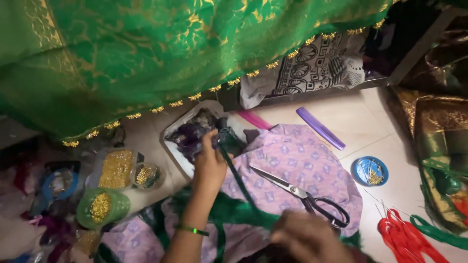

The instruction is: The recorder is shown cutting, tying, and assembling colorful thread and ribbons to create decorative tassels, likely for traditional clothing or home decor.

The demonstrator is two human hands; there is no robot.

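looking down from the head view: left hand (210, 163) is stretched forward, fingers curled closed around the far end of a dark green cloth strip (237, 178), next to a dark green bundle (228, 139) at the edge of a white tray (176, 156). right hand (308, 238) sits low and near the body at the bottom of the picture, blurred; it seems to pinch the near end of the same strip, but how far its fingers are closed, cannot tell. strip's long axis runs on a diagonal from upper left at the left hand down toward the right hand, drawn fairly straight between them, lying over a pink patterned cloth (297, 160).

scissors (302, 195) lie on the pink cloth just right of the strip, blades pointing up-left, black handles toward the right hand; right hand is clearly the nearer one, left hand well apart from them. purple comb (320, 128) lies further off on the floor, blue round dish (369, 171) right of the cloth, red threads (402, 238) at lower right.

open room: bare floor tile between cloth and dish. left side crowded with containers of gold beads (116, 169). green gold-patterned fabric (146, 53) hangs across the top, its fringed edge above the tray.
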